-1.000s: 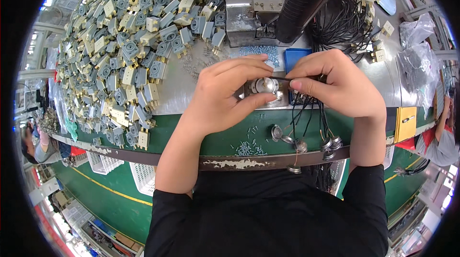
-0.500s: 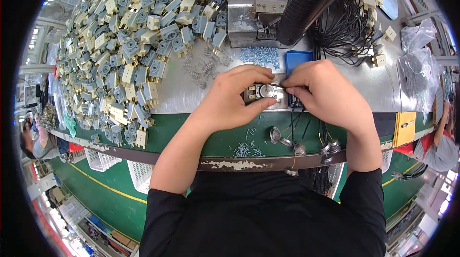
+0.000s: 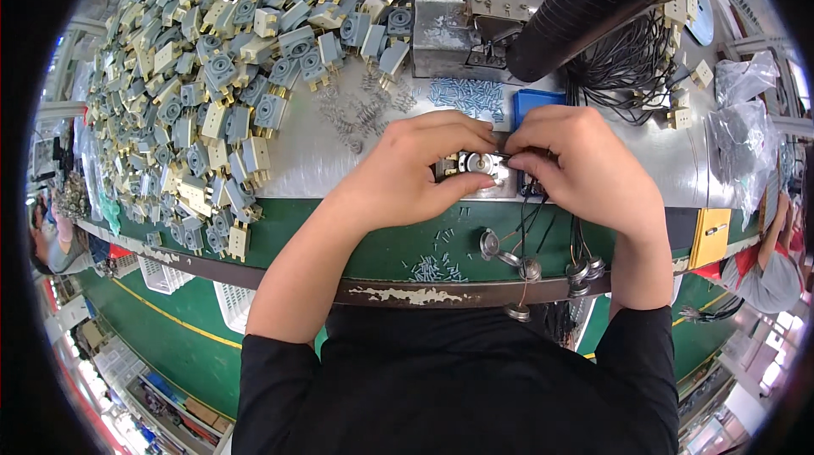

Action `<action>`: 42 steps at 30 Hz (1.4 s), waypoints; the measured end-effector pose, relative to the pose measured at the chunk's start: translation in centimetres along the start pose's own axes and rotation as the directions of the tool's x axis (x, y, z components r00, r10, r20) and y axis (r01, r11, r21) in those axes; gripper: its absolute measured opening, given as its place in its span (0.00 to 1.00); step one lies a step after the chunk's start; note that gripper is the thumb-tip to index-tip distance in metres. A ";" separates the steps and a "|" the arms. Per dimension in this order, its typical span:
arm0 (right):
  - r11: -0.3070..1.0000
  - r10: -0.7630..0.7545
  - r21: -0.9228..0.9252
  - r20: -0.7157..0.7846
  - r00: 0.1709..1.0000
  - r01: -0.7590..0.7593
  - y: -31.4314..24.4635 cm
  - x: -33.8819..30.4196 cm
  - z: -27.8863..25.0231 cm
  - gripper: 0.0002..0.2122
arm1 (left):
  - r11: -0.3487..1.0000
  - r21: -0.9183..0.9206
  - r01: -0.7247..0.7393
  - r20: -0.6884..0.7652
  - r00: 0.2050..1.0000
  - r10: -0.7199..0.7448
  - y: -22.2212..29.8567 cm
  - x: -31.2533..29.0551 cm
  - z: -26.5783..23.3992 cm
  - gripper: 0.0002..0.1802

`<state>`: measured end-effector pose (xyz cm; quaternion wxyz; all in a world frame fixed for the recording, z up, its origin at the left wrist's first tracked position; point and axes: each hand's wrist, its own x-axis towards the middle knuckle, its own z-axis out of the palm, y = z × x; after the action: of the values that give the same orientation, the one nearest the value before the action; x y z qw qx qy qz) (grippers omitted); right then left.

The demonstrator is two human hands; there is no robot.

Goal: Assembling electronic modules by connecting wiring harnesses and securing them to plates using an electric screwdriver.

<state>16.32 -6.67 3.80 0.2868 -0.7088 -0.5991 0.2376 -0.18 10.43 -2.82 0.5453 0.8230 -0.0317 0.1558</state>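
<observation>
My left hand (image 3: 420,165) is curled round a small part with a round metal disc (image 3: 482,163) and brass-coloured terminals, thumb at its near side and fingers at its far side. From the right, my right hand (image 3: 581,154) pinches what looks like a thin black wire end (image 3: 508,158) against that part. My fingers hide the exact point of contact. Below my right hand, several wires hang over the bench edge, with round metal capsules (image 3: 531,269) at their ends.
Grey and cream switch housings (image 3: 212,69) are heaped at the left. Springs (image 3: 365,111), blue screws (image 3: 466,96) and a blue tray (image 3: 538,100) lie beyond my hands. A thick black tube (image 3: 577,10) slants overhead, beside black cables (image 3: 619,73). Loose screws (image 3: 432,269) lie nearer.
The whole view has shifted a little. Both hands keep nearly the same grip at the part, and the disc in my left hand appears slightly turned or tilted.
</observation>
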 end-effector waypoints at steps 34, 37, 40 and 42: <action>0.981 -0.190 -0.026 0.044 0.981 0.191 1.0 0.7 -0.1 0.08 | 1.000 0.005 -0.013 -0.098 0.995 0.013 -0.5 -0.8 0.5 0.17; 0.985 -0.173 0.001 0.045 0.984 0.173 0.9 0.6 -0.1 0.07 | 1.000 0.023 -0.015 -0.093 0.995 0.017 -0.6 -0.8 0.5 0.17; 0.982 -0.188 0.016 0.031 0.982 0.187 0.5 0.6 -0.2 0.08 | 0.999 0.016 -0.029 -0.096 0.995 0.031 -0.7 -0.8 0.5 0.18; 0.996 0.022 0.084 -0.029 0.999 -0.019 -0.4 0.6 0.1 0.11 | 0.999 0.019 -0.030 -0.096 0.995 0.032 -0.7 -0.8 0.5 0.18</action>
<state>16.05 -6.05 3.98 0.3228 -0.7058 -0.5769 0.2547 -0.67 10.18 -3.87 0.5363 0.8188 -0.0169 0.2040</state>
